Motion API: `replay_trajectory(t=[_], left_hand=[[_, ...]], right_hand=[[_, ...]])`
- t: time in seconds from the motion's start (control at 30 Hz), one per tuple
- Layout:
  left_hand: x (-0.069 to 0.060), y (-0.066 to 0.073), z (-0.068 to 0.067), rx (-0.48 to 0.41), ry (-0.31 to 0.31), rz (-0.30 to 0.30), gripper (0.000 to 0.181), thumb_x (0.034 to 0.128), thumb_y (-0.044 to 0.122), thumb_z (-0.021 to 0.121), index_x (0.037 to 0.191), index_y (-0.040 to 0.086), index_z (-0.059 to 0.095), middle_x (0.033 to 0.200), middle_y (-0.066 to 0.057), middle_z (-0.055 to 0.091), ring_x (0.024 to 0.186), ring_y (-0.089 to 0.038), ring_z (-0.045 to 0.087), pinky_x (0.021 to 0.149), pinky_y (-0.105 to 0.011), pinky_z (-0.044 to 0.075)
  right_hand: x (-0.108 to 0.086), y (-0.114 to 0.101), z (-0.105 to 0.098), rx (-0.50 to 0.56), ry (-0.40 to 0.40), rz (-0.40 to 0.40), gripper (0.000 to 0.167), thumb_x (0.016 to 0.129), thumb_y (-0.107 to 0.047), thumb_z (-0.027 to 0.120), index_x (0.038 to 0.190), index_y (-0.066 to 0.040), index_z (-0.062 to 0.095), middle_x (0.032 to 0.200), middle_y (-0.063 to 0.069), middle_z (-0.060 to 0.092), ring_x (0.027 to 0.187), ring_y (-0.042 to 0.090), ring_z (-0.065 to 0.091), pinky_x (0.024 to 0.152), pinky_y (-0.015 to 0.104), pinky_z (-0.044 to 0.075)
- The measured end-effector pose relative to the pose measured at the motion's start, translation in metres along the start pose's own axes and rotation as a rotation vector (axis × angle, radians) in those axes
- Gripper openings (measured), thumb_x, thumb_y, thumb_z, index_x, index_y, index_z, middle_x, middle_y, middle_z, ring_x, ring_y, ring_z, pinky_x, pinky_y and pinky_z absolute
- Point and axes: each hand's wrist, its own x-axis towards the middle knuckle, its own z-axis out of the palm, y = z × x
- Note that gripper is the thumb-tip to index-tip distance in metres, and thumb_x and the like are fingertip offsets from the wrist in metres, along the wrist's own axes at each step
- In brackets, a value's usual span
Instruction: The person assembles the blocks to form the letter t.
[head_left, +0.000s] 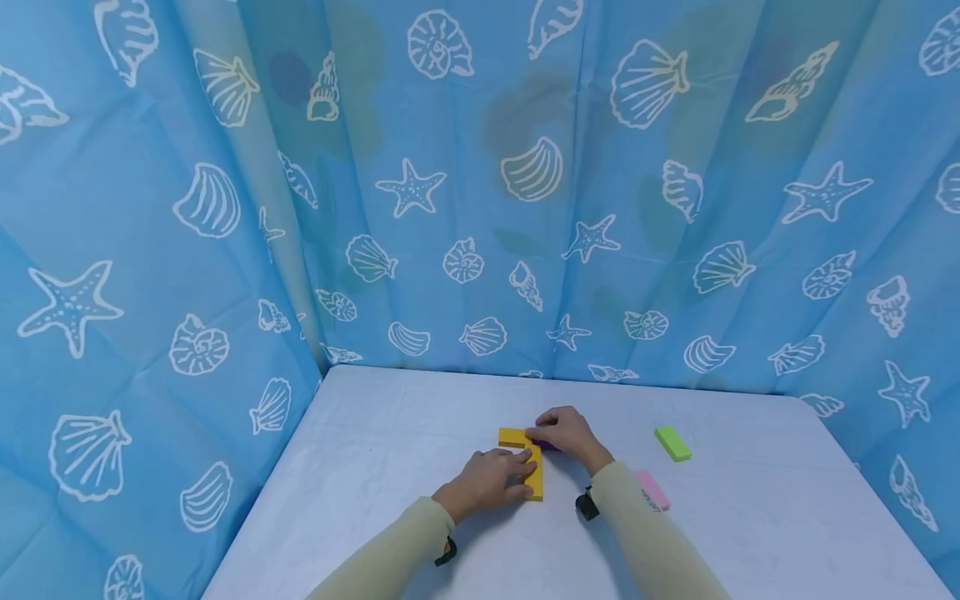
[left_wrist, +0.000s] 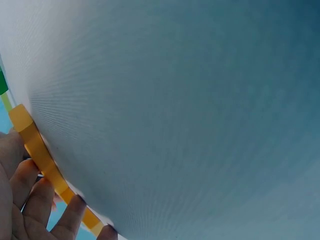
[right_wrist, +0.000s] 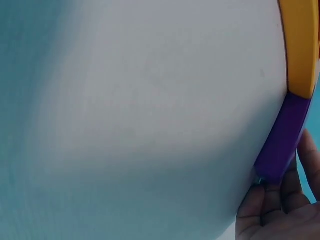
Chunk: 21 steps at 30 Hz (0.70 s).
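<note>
In the head view, a yellow block [head_left: 534, 481] lies lengthwise on the table, and another yellow block [head_left: 512, 437] lies crosswise at its far end. My left hand [head_left: 489, 481] rests at the left side of the lengthwise block, its fingertips touching it. A purple block [right_wrist: 283, 140] meets the end of a yellow block [right_wrist: 300, 47] in the right wrist view. My right hand [head_left: 567, 435] holds the purple block by its outer end, mostly covering it in the head view. Yellow blocks [left_wrist: 42, 157] run past the left fingers in the left wrist view.
A lime-green block [head_left: 672, 443] lies on the white table [head_left: 757, 467] to the right. Nearer, a pink block [head_left: 652, 490] is partly hidden by the right sleeve. A blue shell-patterned curtain [head_left: 480, 208] hangs behind the table and along its left side.
</note>
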Motion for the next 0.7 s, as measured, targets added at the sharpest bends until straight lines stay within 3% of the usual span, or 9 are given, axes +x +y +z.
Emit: replay_trajectory(t=[0.3, 0.5, 0.7], left_hand=[[0.003, -0.002, 0.004, -0.001, -0.006, -0.016, 0.051, 0.0944, 0.050, 0.060, 0.142, 0.033, 0.053, 0.152, 0.013, 0.046, 0.136, -0.022, 0.050, 0.105, -0.058, 0.044], [0.003, -0.003, 0.004, -0.006, -0.012, -0.010, 0.051, 0.0950, 0.050, 0.060, 0.143, 0.033, 0.051, 0.153, 0.013, 0.045, 0.137, -0.022, 0.049, 0.106, -0.058, 0.044], [0.001, -0.002, 0.005, -0.013, -0.011, -0.015, 0.053, 0.0946, 0.052, 0.059, 0.143, 0.033, 0.050, 0.153, 0.014, 0.044, 0.138, -0.022, 0.048, 0.107, -0.058, 0.043]], right_hand=[[0.002, 0.008, -0.017, -0.029, -0.035, -0.042, 0.054, 0.084, -0.051, 0.073, 0.120, -0.010, 0.069, 0.121, 0.010, 0.067, 0.110, 0.028, 0.061, 0.096, 0.048, 0.054], [0.000, 0.021, -0.037, -0.004, -0.074, -0.097, 0.060, 0.083, -0.050, 0.075, 0.130, -0.014, 0.064, 0.132, 0.010, 0.063, 0.117, 0.030, 0.058, 0.094, 0.046, 0.055], [-0.005, 0.033, -0.057, 0.025, -0.074, -0.102, 0.061, 0.085, -0.044, 0.075, 0.134, -0.012, 0.061, 0.136, 0.014, 0.060, 0.121, 0.034, 0.056, 0.096, 0.050, 0.053]])
